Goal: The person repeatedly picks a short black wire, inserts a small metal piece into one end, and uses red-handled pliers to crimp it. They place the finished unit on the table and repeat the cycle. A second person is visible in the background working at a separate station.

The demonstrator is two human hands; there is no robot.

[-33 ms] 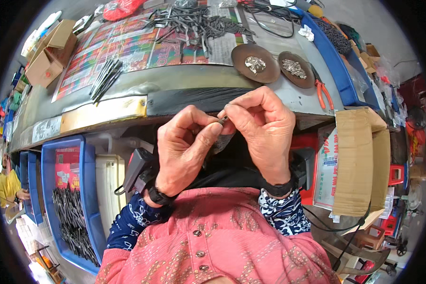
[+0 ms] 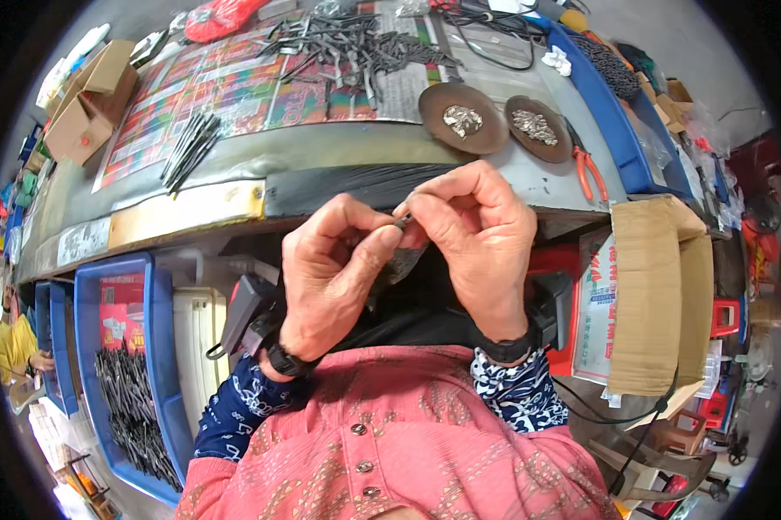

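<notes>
Just in front of the table's near edge, my left hand (image 2: 334, 273) and my right hand (image 2: 484, 247) meet fingertip to fingertip. Between them is a small dark piece (image 2: 403, 222), mostly hidden by the fingers, with a metallic glint. My left thumb and forefinger pinch it from one side. The right thumb and forefinger are closed at its other end. Beyond the hands, two round brown dishes hold small shiny metal parts: a larger dish (image 2: 436, 102) and a smaller dish (image 2: 546, 152). A heap of thin black strips (image 2: 356, 48) lies farther back.
Red-handled pliers (image 2: 588, 173) lie right of the dishes. A bundle of black strips (image 2: 191, 152) rests at the table's left. Below stands a blue bin (image 2: 161, 347) holding many black strips. An open cardboard box (image 2: 646, 299) is at right, a blue tray (image 2: 611, 113) above it.
The whole view has shifted very slightly. Both hands keep the same pinching pose around the small piece.
</notes>
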